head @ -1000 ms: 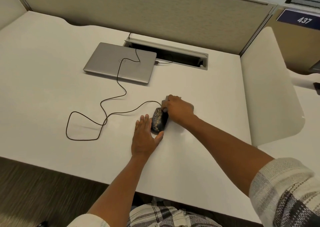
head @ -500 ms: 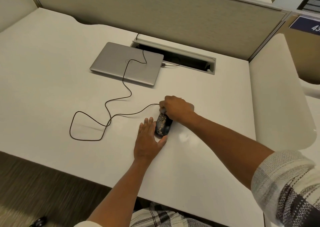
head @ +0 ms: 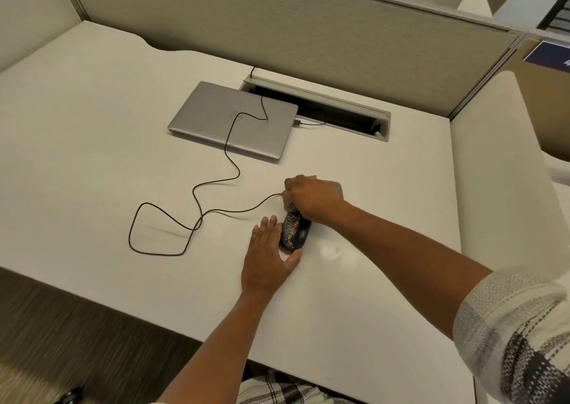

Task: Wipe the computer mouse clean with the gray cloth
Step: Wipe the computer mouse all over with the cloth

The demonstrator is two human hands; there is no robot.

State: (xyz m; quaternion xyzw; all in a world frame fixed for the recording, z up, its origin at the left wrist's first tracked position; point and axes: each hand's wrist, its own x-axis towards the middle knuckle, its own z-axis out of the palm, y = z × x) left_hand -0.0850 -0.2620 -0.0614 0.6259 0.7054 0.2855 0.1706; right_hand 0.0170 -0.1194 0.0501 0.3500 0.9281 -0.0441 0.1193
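Observation:
A black computer mouse [head: 294,232], speckled with pale crumbs, lies on the white desk [head: 92,163]. My left hand [head: 268,255] lies flat beside it with straight fingers, and the thumb braces the mouse's near end. My right hand [head: 311,198] is curled over the mouse's far end and grips a gray cloth [head: 337,186]; only small bits of the cloth show past the knuckles. The mouse's black cable [head: 197,218] loops away to the left.
A closed silver laptop [head: 234,120] lies behind the mouse with the cable running over its lid. Behind the laptop is an open cable slot [head: 320,110] and a beige partition [head: 277,30]. A white side panel [head: 499,169] stands to the right.
My right hand has slid slightly toward the mouse's far end, uncovering more of its speckled top. The left hand stays beside the mouse. The camera view has shifted.

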